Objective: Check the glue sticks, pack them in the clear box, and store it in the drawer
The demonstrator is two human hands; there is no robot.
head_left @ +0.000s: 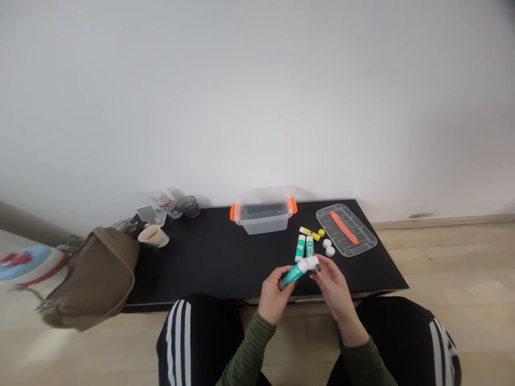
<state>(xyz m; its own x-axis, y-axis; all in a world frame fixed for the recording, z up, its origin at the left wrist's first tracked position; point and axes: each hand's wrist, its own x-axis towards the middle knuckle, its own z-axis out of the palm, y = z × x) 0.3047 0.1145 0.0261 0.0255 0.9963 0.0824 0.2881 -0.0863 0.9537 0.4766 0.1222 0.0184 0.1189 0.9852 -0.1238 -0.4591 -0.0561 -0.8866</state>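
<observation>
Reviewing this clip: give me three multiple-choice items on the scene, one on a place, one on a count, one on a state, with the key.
1. Relative to the clear plastic box, where does the clear plastic lid lie?
A) on top of it
B) to its right, on the black table
C) on the floor

2. How many white caps lie on the table?
A) one
B) two
C) four

3. Where is the teal glue stick?
A) in the left hand
B) inside the box
C) on the lid

1: B, the lid lies apart from the box.
2: B, two sit side by side.
3: A, the fingers wrap around it.
</observation>
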